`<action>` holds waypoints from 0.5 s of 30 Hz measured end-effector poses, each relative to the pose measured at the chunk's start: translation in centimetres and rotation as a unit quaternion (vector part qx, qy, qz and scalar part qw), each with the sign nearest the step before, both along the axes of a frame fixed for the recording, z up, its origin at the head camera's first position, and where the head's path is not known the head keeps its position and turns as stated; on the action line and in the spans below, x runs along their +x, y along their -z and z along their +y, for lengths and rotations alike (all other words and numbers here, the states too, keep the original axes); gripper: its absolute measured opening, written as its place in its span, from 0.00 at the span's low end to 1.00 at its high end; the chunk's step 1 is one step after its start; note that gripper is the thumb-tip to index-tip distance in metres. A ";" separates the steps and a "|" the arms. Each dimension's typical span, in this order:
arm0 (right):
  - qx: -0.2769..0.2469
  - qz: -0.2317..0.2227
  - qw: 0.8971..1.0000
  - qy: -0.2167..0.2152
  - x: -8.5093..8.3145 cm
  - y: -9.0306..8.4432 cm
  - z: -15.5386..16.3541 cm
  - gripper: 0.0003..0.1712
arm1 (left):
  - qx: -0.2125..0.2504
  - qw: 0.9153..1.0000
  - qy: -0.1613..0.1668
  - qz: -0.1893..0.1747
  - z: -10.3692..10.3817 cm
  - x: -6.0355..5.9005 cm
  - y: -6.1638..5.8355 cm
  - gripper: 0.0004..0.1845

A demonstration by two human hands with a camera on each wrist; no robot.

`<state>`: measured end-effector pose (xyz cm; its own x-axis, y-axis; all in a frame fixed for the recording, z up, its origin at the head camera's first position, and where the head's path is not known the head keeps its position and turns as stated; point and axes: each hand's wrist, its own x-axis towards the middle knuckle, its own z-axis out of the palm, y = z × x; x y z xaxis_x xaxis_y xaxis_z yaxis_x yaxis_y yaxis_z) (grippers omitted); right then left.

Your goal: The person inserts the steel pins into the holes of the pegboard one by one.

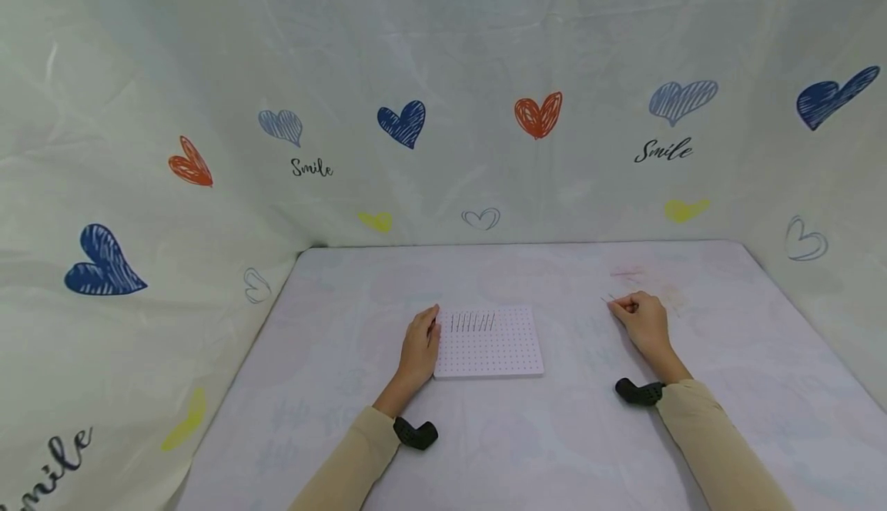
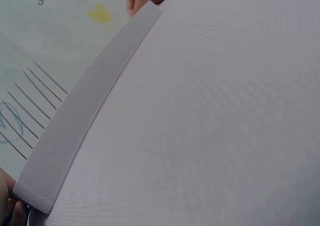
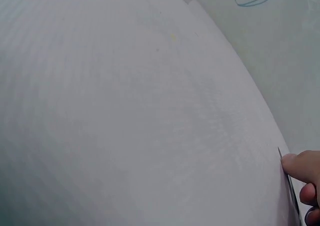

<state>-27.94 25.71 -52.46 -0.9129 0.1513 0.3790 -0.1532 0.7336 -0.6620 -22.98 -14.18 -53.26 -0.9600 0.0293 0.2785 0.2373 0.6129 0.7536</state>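
Observation:
A white perforated board (image 1: 489,357) lies on the table, with several thin dark metal pins (image 1: 473,322) upright in a row near its far left part. My left hand (image 1: 418,348) holds the board's left edge; in the left wrist view, fingers (image 2: 5,186) show at the board's corner, mostly cut off by the frame. To the right of the board, my right hand (image 1: 644,322) pinches a thin metal pin (image 3: 292,191) between thumb and fingertips, low over the table. Two fine lines show at its fingertips in the head view; I cannot tell whether both are pins.
The pale table (image 1: 346,288) carries faint coloured marks, including a reddish patch (image 1: 629,272) beyond my right hand. A white sheet (image 1: 471,49) printed with hearts and "Smile" hangs behind the table and along its sides. Each wrist wears a black camera mount (image 1: 639,392).

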 end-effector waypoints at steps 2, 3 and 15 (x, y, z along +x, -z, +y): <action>-0.002 -0.001 1.000 -0.001 0.0 0.0 0.0 0.08 | 0.002 1.000 0.001 0.001 0.0 0.0 -0.1 0.23; -0.003 -0.001 1.000 -0.003 0.0 0.1 0.0 0.08 | 0.003 1.000 0.001 0.001 0.0 0.1 -0.1 0.23; 0.000 0.002 1.000 -0.030 -0.2 0.1 0.0 0.07 | 0.001 1.000 -0.002 -0.003 0.0 0.2 -0.2 0.23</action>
